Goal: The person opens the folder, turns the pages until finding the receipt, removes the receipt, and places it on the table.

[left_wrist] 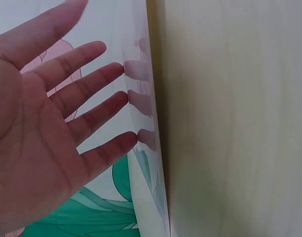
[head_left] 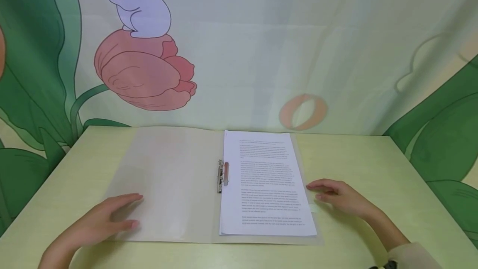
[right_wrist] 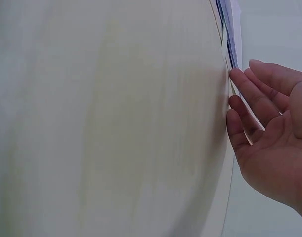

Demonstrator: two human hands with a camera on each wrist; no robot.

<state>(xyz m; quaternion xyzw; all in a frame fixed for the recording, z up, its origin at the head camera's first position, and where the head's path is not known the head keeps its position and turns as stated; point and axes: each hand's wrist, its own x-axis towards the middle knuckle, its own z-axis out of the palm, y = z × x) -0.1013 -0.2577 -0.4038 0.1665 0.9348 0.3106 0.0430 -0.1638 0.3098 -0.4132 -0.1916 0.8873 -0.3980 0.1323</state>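
Note:
A translucent folder (head_left: 168, 177) lies spread flat on the table, its cover turned to the left. On its right half rests a stack of printed paper (head_left: 267, 186), beside a metal lever clip (head_left: 223, 176) near the spine. My left hand (head_left: 104, 219) is at the cover's lower left part with fingers extended; in the left wrist view its fingertips (left_wrist: 116, 69) meet the glossy cover. My right hand (head_left: 343, 196) is by the right edge of the papers, fingers loosely bent, holding nothing; in the right wrist view its fingertips (right_wrist: 235, 74) are right at the stack's edge.
The pale yellow table (head_left: 358, 157) reaches back to a hanging curtain (head_left: 239, 53) printed with a rabbit, a flower and green leaves. A small pale tab (head_left: 315, 208) sticks out at the folder's right side.

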